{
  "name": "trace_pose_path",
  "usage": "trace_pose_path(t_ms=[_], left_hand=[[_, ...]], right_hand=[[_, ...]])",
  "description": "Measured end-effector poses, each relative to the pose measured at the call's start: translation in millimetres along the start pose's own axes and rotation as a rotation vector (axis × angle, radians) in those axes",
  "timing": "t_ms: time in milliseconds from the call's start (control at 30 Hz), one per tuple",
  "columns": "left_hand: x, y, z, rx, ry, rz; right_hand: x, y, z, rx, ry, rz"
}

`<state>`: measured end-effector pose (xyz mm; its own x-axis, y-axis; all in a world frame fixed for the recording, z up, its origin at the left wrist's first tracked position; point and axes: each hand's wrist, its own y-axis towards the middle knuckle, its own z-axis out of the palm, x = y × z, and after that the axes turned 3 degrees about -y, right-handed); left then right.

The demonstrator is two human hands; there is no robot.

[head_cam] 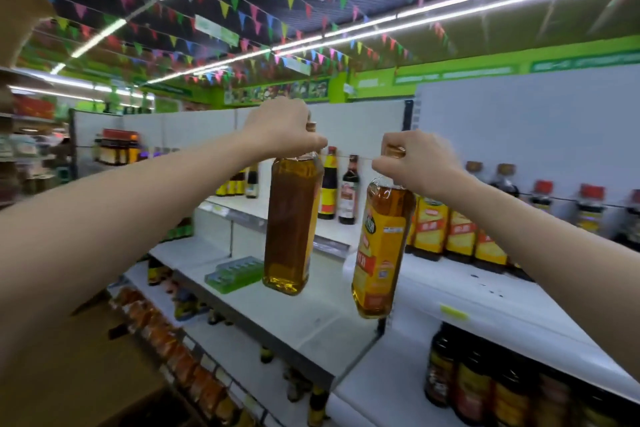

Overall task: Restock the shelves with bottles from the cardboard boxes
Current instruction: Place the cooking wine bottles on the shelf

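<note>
My left hand point(282, 128) grips the neck of a tall amber oil bottle point(291, 222), held upright above the white shelf point(311, 319); its label faces away. My right hand point(415, 163) grips the cap and neck of a second amber oil bottle point(381, 246) with a yellow label, hanging slightly tilted over the shelf's front edge near the divider. Both bottles are in the air, apart from each other. A row of matching yellow-labelled bottles point(450, 236) stands at the back of the shelf on the right.
A green plastic tray point(235, 272) lies on the shelf left of the held bottle. Dark sauce bottles point(337, 187) stand on the higher shelf behind, and more dark bottles point(485, 388) fill the lower shelf. Part of a cardboard box point(86, 374) shows at lower left.
</note>
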<state>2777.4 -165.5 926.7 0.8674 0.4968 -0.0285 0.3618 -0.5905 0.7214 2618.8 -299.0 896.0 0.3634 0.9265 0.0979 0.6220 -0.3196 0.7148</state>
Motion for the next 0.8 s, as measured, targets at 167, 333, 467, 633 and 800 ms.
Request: trace_pose_path(t_ms=[167, 333, 467, 633, 800], left_hand=[[-30, 39, 20, -0.020, -0.127, 0.123], [-66, 61, 47, -0.053, -0.253, 0.225], [-99, 80, 69, -0.064, -0.318, 0.284], [-147, 99, 95, -0.054, -0.394, 0.327], [-189, 111, 119, -0.037, -0.439, 0.346]], right_hand=[[-32, 0, -24, -0.072, -0.152, 0.134], [-62, -17, -41, -0.172, -0.265, 0.262], [-88, -31, -57, -0.152, -0.331, 0.351], [-127, -41, -77, -0.167, -0.395, 0.397], [-167, -40, -91, -0.178, -0.435, 0.403]])
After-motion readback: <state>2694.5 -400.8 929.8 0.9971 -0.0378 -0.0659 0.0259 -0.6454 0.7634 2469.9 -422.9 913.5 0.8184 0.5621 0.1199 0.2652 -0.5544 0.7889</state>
